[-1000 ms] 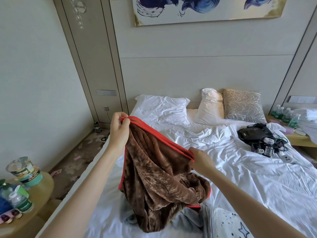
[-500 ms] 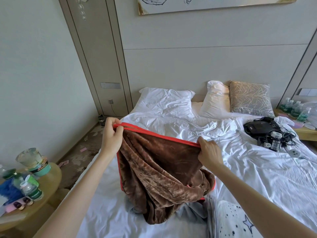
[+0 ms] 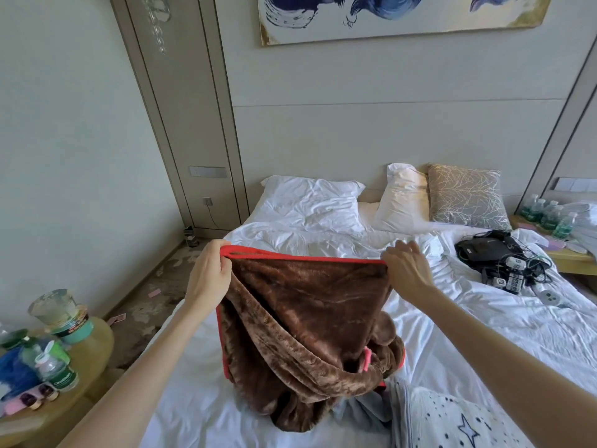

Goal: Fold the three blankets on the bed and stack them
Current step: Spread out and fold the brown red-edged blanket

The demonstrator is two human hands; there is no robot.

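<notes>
A brown plush blanket (image 3: 307, 318) with a red border hangs above the white bed (image 3: 484, 334); its lower part is bunched on the sheet. My left hand (image 3: 208, 276) grips the left end of the red top edge. My right hand (image 3: 403, 268) pinches the right end of that edge between thumb and palm side, its fingers spread upward. The top edge is stretched level between both hands. A white blanket with dark stars (image 3: 452, 418) lies at the bottom right. A grey-blue blanket (image 3: 361, 412) peeks out beneath the brown one, mostly hidden.
White pillows (image 3: 310, 202) and a patterned grey cushion (image 3: 466, 197) lie at the headboard. A black bag with cables and chargers (image 3: 497, 257) sits on the bed's right side. A round side table (image 3: 55, 367) with bottles stands left; water bottles (image 3: 549, 215) stand on the right nightstand.
My hands moved apart and levelled, pulling the red top edge taut and horizontal. My right hand slid right along the edge and its fingers opened upward. The camera tilted.
</notes>
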